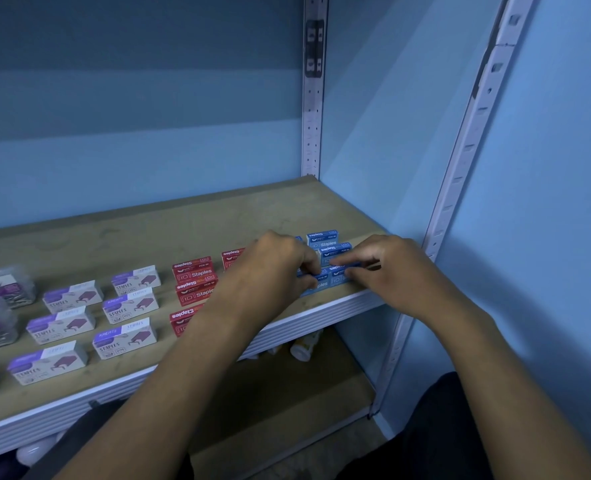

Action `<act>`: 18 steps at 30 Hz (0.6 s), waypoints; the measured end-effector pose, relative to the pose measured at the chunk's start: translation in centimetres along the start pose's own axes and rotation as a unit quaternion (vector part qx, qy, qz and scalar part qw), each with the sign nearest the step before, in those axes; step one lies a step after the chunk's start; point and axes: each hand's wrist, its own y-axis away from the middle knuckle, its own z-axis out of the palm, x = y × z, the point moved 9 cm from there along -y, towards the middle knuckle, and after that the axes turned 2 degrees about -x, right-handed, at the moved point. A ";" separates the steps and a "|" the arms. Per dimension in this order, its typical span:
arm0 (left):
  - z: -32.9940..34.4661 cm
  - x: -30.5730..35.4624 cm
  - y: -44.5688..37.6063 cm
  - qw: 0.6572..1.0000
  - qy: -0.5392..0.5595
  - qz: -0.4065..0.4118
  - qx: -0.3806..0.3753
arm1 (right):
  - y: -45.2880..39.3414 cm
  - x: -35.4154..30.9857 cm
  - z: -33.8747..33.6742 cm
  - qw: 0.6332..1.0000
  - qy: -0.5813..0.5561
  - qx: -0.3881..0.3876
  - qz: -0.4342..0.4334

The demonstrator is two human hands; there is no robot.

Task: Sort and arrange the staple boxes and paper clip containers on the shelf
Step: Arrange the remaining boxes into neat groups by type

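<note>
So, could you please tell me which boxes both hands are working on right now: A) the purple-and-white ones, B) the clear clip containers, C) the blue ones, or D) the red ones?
C: the left hand and right hand both have their fingers on the blue boxes at the shelf's right end.

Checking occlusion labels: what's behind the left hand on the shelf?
Behind the left hand, a red staple box and a blue staple box peek out at its edges. Most of both is covered, so their alignment can't be seen.
</note>
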 end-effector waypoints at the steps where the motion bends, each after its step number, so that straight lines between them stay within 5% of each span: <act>1: -0.1 0.0 0.0 1.000 -0.002 0.000 0.001 | 0.2 -0.1 0.0 1.000 -0.003 0.000 -0.007; 9: -2.4 -0.3 0.1 0.997 -0.016 -0.006 0.081 | -0.1 0.1 -1.3 0.997 -0.045 0.064 -0.022; 18: -1.4 -1.2 -1.0 0.997 -0.030 -0.045 0.055 | -3.2 1.0 -0.4 0.998 -0.040 0.041 -0.012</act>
